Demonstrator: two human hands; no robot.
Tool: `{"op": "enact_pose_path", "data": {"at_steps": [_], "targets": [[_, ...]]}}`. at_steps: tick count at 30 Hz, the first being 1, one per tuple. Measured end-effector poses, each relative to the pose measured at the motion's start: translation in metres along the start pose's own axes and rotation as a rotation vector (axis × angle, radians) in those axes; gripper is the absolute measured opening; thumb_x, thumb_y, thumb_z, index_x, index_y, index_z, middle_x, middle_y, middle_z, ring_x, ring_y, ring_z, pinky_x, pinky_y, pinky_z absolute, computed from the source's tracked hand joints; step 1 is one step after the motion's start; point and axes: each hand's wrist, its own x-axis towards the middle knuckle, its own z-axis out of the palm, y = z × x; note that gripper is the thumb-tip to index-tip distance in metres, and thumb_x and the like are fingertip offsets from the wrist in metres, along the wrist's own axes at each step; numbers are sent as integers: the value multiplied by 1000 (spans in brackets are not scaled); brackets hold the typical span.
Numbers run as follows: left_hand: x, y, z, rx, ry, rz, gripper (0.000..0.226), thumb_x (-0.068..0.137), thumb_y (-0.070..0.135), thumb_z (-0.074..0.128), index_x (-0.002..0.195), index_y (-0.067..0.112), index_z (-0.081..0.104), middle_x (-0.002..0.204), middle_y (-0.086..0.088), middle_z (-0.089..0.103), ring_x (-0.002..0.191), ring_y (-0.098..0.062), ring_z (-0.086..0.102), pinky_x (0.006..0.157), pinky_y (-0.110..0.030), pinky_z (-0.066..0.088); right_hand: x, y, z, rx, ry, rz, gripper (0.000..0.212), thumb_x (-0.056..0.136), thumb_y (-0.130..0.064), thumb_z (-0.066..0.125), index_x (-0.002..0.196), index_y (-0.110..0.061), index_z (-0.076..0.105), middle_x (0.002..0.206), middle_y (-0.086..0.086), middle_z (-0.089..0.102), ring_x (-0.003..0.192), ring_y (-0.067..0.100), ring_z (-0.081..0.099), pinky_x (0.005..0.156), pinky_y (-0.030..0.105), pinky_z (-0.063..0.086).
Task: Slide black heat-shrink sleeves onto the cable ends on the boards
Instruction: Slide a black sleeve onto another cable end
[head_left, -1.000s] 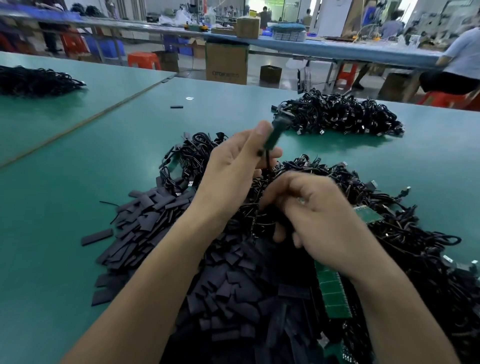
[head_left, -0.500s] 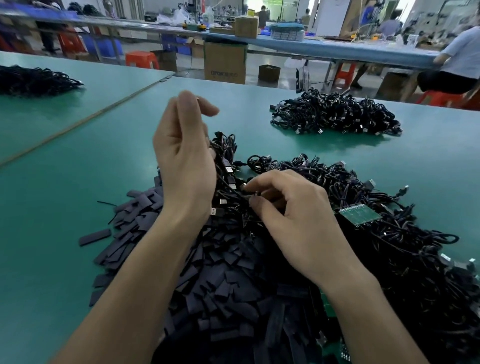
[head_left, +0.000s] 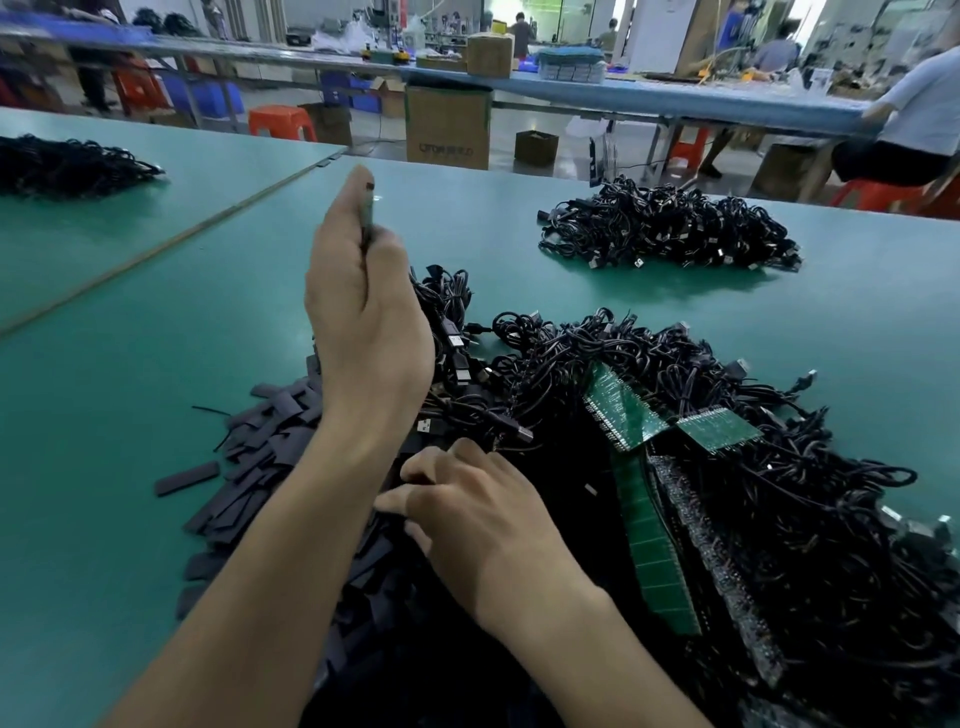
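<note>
Over green bench (head_left: 130, 364), left hand (head_left: 363, 322) is pinching a board (head_left: 368, 208), right hand (head_left: 483, 525) is curling fingers, hold unclear, among likely light, floppy sleeves (head_left: 270, 431), best end-pinched.

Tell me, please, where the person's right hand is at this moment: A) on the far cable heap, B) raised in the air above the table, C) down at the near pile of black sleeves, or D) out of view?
C: the right hand sits low at the black sleeves, fingers curled into the pile, while the raised one is the left hand, pinching a small green board.
</note>
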Motion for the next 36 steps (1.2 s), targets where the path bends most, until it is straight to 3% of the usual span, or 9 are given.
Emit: {"op": "enact_pose_path", "data": {"at_steps": [2,6,10,14,19,25,31,34,36], "targets": [[-2,-3,1,-2,-51,22,43,106,18,34,148,14,42,88,9,64,64,-1,52,63,-25,44,0,-2,2,-7,76,22,33,87,-17,74,115,-35,73,117,-9,66,107,22,56,86,33,48],[-4,-3,3,-6,-99,78,9,107,18,36,113,22,42,75,7,69,56,-6,50,54,-16,39,-3,-8,-5,58,245,65,9,87,-25,72,93,-31,77,92,-10,69,85,20,66,60,31,54],[-5,-3,2,23,-108,141,16,105,17,48,92,26,44,82,6,72,62,-7,63,55,-17,46,-7,-4,-30,233,211,130,10,94,-28,63,94,-22,70,99,-6,63,83,24,65,71,40,56],[-3,-9,1,25,-154,117,19,100,22,60,86,34,63,66,15,65,55,-4,57,55,-23,50,-11,8,-65,365,336,168,11,85,-16,70,83,-22,60,77,-9,63,69,10,61,66,33,53],[-6,-15,4,162,-377,57,21,103,28,55,87,34,67,52,19,52,45,1,40,47,-11,32,-18,34,-96,699,634,291,24,97,-11,60,104,-33,53,84,-5,64,68,11,71,57,24,58],[-14,-14,8,162,-613,21,50,104,34,44,89,-12,59,58,6,33,55,-10,27,55,-24,32,-26,52,-103,781,746,360,16,99,-11,59,95,-24,65,71,-9,67,58,11,68,53,22,55],[-14,-6,6,-4,-723,-131,30,95,23,47,111,36,69,72,12,63,61,-9,46,53,-15,38,-26,54,-103,835,759,359,18,95,-11,66,101,-27,70,75,-1,73,59,9,68,52,18,51],[-15,-7,5,-20,-778,-87,31,103,12,50,129,27,58,82,10,73,66,-1,61,59,-15,47,-27,56,-105,851,768,350,21,87,-9,75,101,-25,71,78,-5,75,63,9,69,57,16,52],[-15,-7,4,-50,-746,-106,20,103,13,53,119,25,57,83,5,76,66,-5,65,60,-16,48,-27,58,-105,849,767,342,25,82,-11,79,99,-26,71,83,-8,76,68,6,70,62,14,52]]}}
